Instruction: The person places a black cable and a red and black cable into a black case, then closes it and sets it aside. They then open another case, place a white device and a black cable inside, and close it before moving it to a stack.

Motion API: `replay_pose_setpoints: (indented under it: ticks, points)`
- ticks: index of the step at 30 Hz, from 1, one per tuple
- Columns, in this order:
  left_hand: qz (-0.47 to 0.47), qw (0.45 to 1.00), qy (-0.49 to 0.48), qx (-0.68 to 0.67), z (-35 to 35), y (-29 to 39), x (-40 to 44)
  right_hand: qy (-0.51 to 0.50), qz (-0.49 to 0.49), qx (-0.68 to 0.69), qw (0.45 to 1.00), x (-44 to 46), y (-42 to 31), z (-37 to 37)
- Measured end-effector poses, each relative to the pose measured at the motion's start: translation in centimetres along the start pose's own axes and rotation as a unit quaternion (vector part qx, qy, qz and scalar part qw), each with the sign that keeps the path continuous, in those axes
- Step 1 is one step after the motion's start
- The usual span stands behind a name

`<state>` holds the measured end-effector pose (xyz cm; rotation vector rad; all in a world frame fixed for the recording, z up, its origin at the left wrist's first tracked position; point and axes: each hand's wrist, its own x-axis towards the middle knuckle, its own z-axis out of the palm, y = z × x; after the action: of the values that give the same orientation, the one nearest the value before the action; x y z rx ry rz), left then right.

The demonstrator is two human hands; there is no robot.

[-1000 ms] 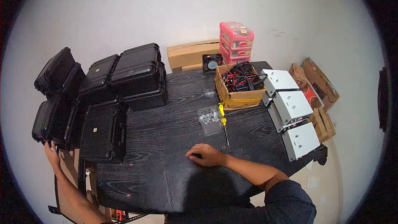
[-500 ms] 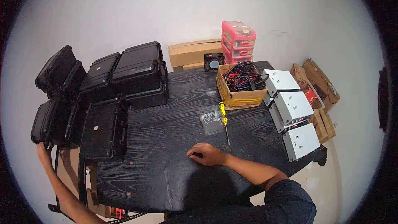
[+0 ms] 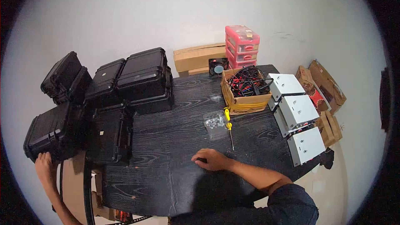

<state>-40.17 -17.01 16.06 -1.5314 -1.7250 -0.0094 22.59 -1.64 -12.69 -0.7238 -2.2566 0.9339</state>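
At 8 o'clock in the view, near the L corner of the counter (image 3: pixel 158 162), a hard black case (image 3: pixel 46 130) is in the L hand (image 3: pixel 45 163). Fingers grasp its near edge at approx. 7 o'clock; thumb pos. hidden, can't tell. Case is closed, tilted, w/ its near end pointing to 7 o'clock, toward the person. Long axis looks to run approx. 7 to 1 o'clock, though the view distorts it. Its far R side is close to the other blk. cases; can't tell if touching.

R hand (image 3: pixel 213 159) lies at approx. 6 o'clock on the counter, fingers loosely curled, pointing to 9 o'clock; can't tell if anything's inside.

Flat blk. case w/ sm. label (image 3: pixel 109 135) sits just R of the held one, stacked cases (image 3: pixel 143 77) at 10 o'clock, tilted case (image 3: pixel 62 75) above the held one. Nr. centre: clear bag of sm. hardware (image 3: pixel 215 126), & just R of it a yellow-handled screwdriver (image 3: pixel 229 127), tip to approx. 6 o'clock. At 1 o'clock: cardboard box of cables (image 3: pixel 246 104), w/ fan (image 3: pixel 218 67) & pink drawer unit (image 3: pixel 241 43) behind. White metal boxes (image 3: pixel 298 110) line the R edge, 2 to 4 o'clock.
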Motion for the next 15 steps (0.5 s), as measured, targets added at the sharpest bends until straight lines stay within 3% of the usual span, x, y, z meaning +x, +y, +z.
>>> replay_pose_setpoints:
  ticks: [3,5,8,9,15]
  points:
    - [0.032,0.997,0.06,-0.04,-2.9,5.8,0.9,0.008,-0.022,-0.011,1.0,-0.2,0.8,0.5]
    - [0.012,0.994,0.027,-0.107,-5.8,11.2,2.0,0.011,-0.029,-0.013,0.999,-0.3,1.3,0.9]
    - [0.078,0.986,0.052,-0.135,-7.7,18.3,3.4,0.014,-0.038,-0.006,0.999,-0.4,0.9,0.6]
    - [0.095,0.985,-0.009,-0.147,-8.9,20.1,4.1,0.012,-0.041,0.005,0.999,-0.3,0.7,0.4]
    - [0.193,0.933,0.047,-0.301,-7.5,29.5,4.9,0.019,-0.06,-0.013,0.998,-0.4,1.0,0.6]
